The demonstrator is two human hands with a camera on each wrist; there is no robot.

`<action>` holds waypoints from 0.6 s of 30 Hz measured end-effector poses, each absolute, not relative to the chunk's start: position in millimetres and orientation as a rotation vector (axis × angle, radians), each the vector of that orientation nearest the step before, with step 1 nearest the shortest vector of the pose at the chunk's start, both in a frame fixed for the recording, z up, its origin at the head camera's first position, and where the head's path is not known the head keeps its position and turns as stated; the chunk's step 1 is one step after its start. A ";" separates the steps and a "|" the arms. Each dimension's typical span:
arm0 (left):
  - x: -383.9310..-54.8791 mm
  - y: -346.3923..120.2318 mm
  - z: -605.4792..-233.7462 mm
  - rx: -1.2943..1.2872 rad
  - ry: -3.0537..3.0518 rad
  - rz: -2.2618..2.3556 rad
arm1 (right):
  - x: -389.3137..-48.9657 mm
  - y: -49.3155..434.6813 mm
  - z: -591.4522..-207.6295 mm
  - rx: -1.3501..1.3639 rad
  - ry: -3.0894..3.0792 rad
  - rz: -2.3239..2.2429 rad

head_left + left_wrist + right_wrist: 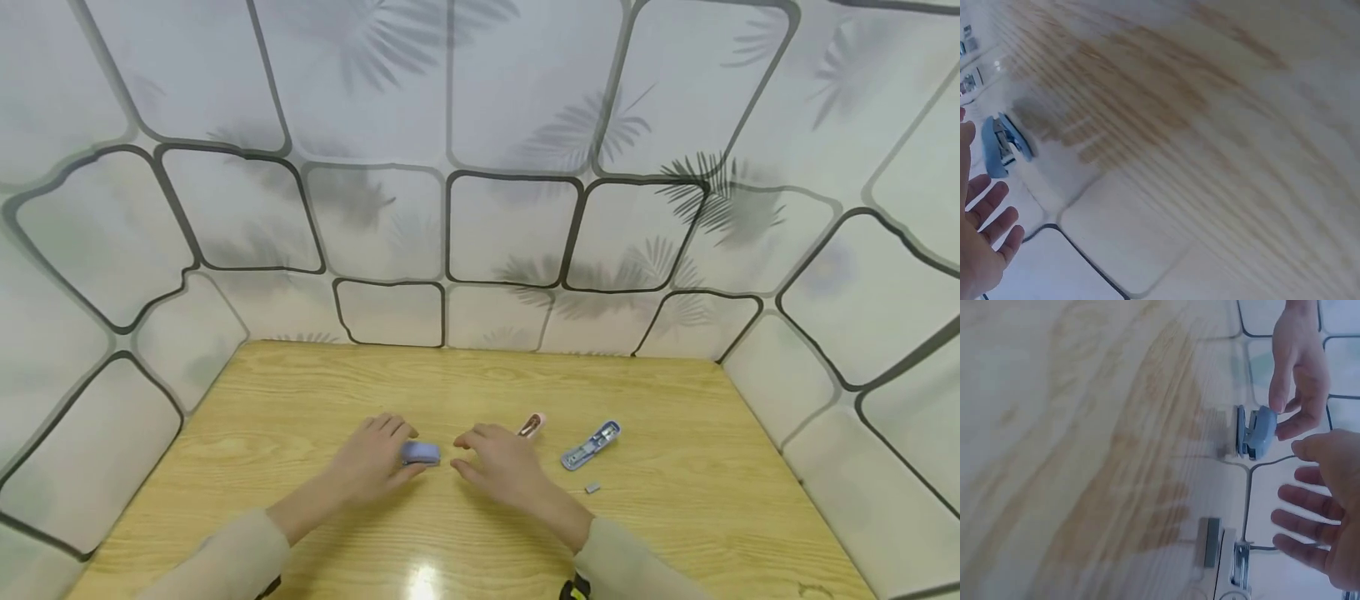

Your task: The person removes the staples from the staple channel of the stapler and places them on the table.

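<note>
A small blue stapler (422, 453) lies on the table between the two hands. My left hand (375, 454) is at its left end, thumb and fingers spread around that end. In the left wrist view the fingers look loose beside the stapler (991, 147), and whether they touch it I cannot tell. My right hand (504, 463) hovers to the right of the stapler, fingers apart and holding nothing. In the right wrist view its thumb and fingers are spread, a little away from the stapler (1264, 432).
Behind the right hand lies a pink stapler (532, 426), partly hidden. Farther right is a blue-and-silver stapler (591, 445) with its metal inside showing. A small grey strip of staples (592, 487) lies in front of it. Patterned cloth walls (390, 312) border the wooden table (675, 517).
</note>
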State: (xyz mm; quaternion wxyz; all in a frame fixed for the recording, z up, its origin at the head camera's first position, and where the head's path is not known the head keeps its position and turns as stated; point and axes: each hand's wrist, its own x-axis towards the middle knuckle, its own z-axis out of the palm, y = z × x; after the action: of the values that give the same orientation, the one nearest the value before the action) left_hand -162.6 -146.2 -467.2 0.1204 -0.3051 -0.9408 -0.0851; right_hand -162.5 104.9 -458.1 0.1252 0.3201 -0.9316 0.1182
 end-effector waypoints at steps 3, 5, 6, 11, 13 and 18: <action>-162.7 -152.8 -471.4 -0.864 -2.761 -0.259 | -168.2 94.6 -461.5 0.922 -2.737 0.260; -163.0 -156.4 -475.0 -0.855 -2.762 -0.250 | -171.4 88.8 -463.3 0.919 -2.764 0.239; -163.2 -157.7 -476.5 -0.853 -2.764 -0.242 | -172.6 86.4 -464.3 0.923 -2.773 0.241; -163.9 -161.9 -481.0 -0.860 -2.770 -0.227 | -176.3 78.7 -469.1 0.909 -2.824 0.204; -163.9 -162.5 -481.5 -0.856 -2.781 -0.240 | -176.9 76.6 -469.7 0.907 -2.840 0.181; -164.1 -160.6 -482.6 -0.890 -2.771 -0.225 | -177.9 73.6 -471.3 0.928 -2.837 0.140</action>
State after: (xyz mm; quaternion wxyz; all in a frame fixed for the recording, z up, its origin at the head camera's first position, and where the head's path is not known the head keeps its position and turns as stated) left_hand -164.1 -160.6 -482.6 0.1111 -0.3030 -0.9434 -0.0765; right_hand -177.9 73.6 -471.3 0.0764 0.3097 -0.9466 0.0466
